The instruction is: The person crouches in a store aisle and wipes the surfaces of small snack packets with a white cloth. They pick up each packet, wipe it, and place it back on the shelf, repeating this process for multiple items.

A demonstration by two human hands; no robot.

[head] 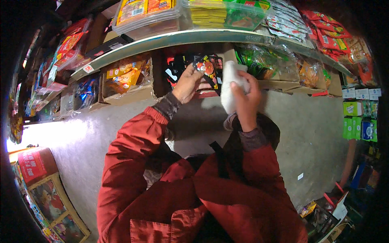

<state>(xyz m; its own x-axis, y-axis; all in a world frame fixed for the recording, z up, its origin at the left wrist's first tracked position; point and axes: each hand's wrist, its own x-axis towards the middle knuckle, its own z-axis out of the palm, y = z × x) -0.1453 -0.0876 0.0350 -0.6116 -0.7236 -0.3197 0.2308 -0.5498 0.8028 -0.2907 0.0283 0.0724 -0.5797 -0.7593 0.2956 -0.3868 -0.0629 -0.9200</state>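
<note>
My left hand (190, 82) grips a small dark packet (209, 67) printed with red, orange and yellow pictures, holding it at the front of the lower shelf. Close to its right, my right hand (246, 98) is wrapped around a soft white bundle (229, 91), which looks like a folded cloth. Blur hides whether the bundle touches the packet. Behind both hands, a carton holds more black packets (176, 65), partly covered by my left hand.
Above the hands runs a shelf edge (170, 39) carrying clear plastic tubs (146, 22) of snack packets. Cartons with orange packets (124, 76) and green packets (258, 60) flank the hands. A red-topped box (35, 164) stands at left on the concrete floor (307, 130).
</note>
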